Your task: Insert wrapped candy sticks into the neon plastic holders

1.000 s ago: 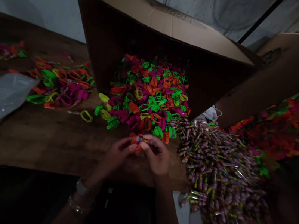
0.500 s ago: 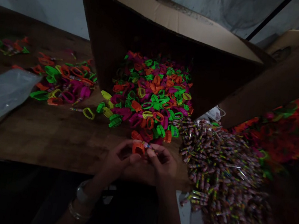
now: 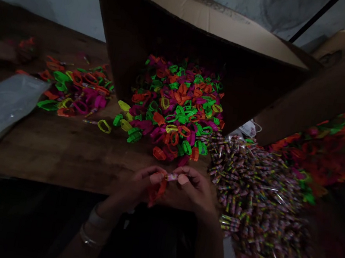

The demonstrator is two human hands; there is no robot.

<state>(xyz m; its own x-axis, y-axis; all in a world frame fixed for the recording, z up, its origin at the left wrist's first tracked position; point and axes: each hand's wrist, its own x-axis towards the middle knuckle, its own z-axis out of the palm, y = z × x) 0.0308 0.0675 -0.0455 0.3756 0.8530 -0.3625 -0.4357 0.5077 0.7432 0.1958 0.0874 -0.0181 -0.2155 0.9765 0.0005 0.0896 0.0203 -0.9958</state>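
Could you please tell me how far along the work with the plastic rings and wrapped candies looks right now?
Done: a small batch of bright plastic rings lies apart on the brown wooden table. In hand: the left hand and right hand hold one orange plastic ring and a small wrapped candy. Left: a heap of loose neon rings spilling from the tipped cardboard box, plus a large pile of wrapped candies.

an orange plastic ring (image 3: pixel 157 189) hung between both hands at the desk's near edge, a small wrapped candy (image 3: pixel 172 176) pinched just above it.
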